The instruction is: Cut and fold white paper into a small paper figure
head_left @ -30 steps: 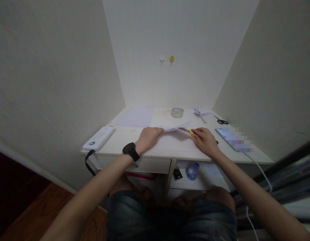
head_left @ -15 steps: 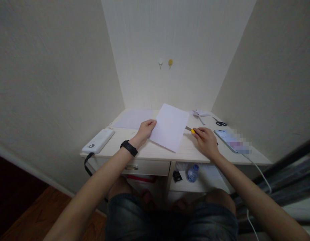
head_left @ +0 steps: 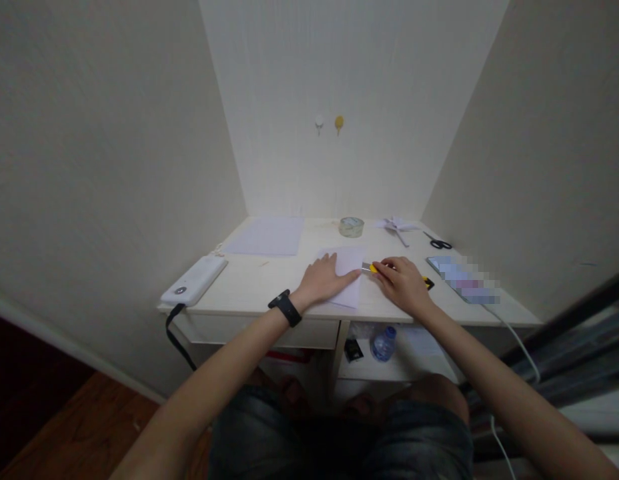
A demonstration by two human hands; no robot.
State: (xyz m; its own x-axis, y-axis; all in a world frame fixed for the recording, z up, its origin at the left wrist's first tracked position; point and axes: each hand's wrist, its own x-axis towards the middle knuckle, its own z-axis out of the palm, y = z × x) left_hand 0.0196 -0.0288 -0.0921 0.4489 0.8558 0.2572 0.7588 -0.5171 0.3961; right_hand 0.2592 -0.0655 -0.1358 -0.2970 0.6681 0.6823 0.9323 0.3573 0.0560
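Observation:
A white sheet of paper (head_left: 347,293) lies flat on the desk in front of me. My left hand (head_left: 323,279) rests spread on it, palm down, with the thumb out towards the right edge. In my right hand (head_left: 400,283) is a yellow and black utility knife (head_left: 373,268), its blade out and pointing left. The blade tip is at the paper's right edge, close to my left thumb. Whether the blade touches the paper I cannot tell.
Behind the paper stands a roll of clear tape (head_left: 351,227). A folded paper pinwheel shape (head_left: 395,227), black scissors (head_left: 440,245) and a phone (head_left: 459,280) lie right. More paper (head_left: 267,235) and a white device (head_left: 195,280) are left. A bottle (head_left: 383,344) sits on the shelf below.
The paper has come down from the air onto the desk, uncovering the tape roll. My left hand has gone from gripping its edge to lying on it. The knife has shifted slightly left.

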